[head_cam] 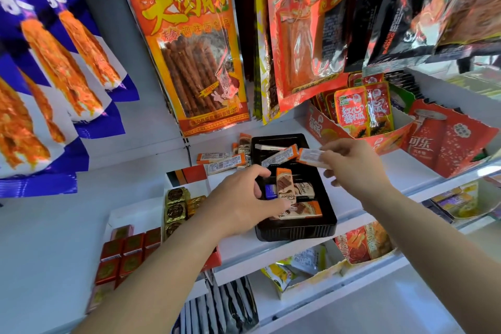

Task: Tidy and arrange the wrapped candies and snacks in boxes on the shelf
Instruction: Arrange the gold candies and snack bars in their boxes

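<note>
Black tray (295, 234) near shelf (404, 168) edge

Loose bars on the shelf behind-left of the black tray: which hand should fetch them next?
Likely left. The left hand sits over the left side of the black tray, nearest the loose bars; the right hand already pinches a wrapped bar.

Shop: white shelves (423, 179) w/ boxed candies, hanging snack packs (195, 43), display boxes (447, 144) of sachets.
</note>
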Demonstrator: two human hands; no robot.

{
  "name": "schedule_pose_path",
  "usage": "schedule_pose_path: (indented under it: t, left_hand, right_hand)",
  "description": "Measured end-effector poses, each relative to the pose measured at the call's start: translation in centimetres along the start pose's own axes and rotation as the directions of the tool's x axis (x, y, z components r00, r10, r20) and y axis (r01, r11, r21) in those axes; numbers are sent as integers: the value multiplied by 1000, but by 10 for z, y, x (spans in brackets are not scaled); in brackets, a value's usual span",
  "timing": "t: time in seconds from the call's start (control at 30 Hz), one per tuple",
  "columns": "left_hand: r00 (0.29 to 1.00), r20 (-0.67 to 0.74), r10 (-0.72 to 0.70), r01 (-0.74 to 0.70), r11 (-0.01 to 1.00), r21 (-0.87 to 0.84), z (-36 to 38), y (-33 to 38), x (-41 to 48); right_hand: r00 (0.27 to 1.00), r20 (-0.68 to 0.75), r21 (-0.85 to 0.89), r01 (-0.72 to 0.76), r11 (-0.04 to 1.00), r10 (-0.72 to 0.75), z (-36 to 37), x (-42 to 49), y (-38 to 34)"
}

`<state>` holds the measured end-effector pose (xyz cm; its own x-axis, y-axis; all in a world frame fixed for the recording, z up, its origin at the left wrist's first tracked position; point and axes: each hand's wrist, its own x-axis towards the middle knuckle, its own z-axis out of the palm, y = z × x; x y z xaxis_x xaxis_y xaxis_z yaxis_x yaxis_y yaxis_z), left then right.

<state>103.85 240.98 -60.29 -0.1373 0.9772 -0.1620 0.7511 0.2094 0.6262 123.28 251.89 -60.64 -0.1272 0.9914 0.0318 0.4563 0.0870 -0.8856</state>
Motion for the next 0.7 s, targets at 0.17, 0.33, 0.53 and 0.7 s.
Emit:
schedule_pose_path:
  t: [0.17, 0.33, 0.53, 0.7]
  left_hand:
    - [990, -124, -69, 100, 960, 261, 17, 16, 0]
    - [989, -148, -29, 46, 993, 110, 20, 13, 1]
    - [959, -284, -13, -31, 988, -152, 12, 0, -2]
    - [941, -318, -114, -66, 861, -504, -3, -1, -9]
  right_hand:
    - [999, -7, 254, -31, 967, 34, -15, -6, 8]
    - [999, 50, 360, -8, 933, -11, -14, -10, 9]
    - [995, 95, 502, -40, 864, -10, -16, -13, 9]
    - [970, 232, 637, -93, 765, -76, -16, -17, 4]
